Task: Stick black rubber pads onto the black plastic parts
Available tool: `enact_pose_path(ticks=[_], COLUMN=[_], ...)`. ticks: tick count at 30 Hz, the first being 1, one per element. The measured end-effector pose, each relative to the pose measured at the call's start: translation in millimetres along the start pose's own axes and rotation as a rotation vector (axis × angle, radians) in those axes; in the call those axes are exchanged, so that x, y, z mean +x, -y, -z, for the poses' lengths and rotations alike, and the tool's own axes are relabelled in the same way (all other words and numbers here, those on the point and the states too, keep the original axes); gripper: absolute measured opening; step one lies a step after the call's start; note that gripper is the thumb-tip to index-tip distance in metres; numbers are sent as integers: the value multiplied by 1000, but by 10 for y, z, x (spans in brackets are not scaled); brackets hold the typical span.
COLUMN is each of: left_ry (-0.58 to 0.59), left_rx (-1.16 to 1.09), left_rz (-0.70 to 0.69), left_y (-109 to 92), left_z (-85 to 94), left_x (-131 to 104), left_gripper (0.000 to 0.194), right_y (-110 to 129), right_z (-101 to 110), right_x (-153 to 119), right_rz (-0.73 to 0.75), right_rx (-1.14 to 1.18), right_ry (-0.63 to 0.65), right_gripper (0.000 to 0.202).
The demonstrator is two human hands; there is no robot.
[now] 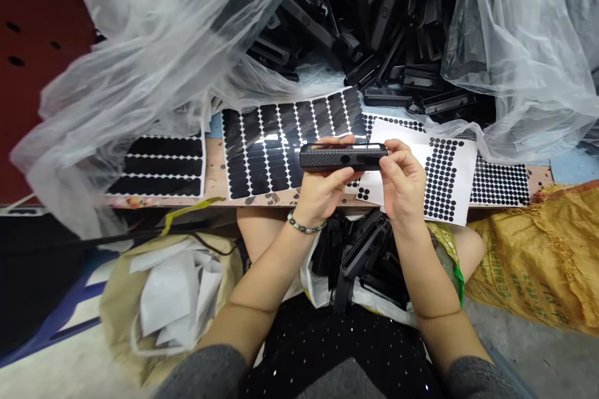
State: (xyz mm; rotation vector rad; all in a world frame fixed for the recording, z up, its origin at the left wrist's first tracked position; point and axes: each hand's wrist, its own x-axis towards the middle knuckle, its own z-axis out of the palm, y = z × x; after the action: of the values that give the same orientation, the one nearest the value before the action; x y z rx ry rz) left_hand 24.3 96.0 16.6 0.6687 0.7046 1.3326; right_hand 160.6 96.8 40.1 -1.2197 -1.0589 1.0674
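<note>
It is best to hold the black part level near the counter's front edge, left hand clasping its middle, right hand pinching its right end.

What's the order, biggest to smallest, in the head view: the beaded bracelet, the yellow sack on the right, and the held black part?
1. Yellow sack
2. Black part
3. Beaded bracelet

Black case seemingly hides part of the left grip.
</note>
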Motion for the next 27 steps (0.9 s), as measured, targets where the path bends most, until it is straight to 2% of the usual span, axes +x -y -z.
enact_pose_path(ticks=[4, 11, 19, 21, 23, 25, 27], left_ry=[-38, -48, -60, -79, -94, -97, -97], left_rx=[15, 21, 25, 16, 14, 10, 2], left_rz=[-35, -82, -103, -95, -94, -98, -94], left_y=[-3, -48, -75, -75, -80, -83, -68], left_z=[-85, -132, -215, -224, -220, -212, -213], left_x=[-85, -133, -204, -218, -227, -231, -234], left_gripper=[50, 50, 48, 47, 47, 47, 47], right_y=[71, 110, 178, 182, 170, 148, 125], right_z=[-33, -32, -35, -29, -20, -13, -15], right_x=[-66, -106, -211, -222, -217, -200, -182], right_rz=[16, 96, 349, 333, 267, 185, 99], right_rx=[-23, -91, -393, -435, -409, -311, -188], right_ry=[-8, -44, -172, -169, -138, -71, 3], right_gripper=[33, 29, 17, 24, 44, 60, 63])
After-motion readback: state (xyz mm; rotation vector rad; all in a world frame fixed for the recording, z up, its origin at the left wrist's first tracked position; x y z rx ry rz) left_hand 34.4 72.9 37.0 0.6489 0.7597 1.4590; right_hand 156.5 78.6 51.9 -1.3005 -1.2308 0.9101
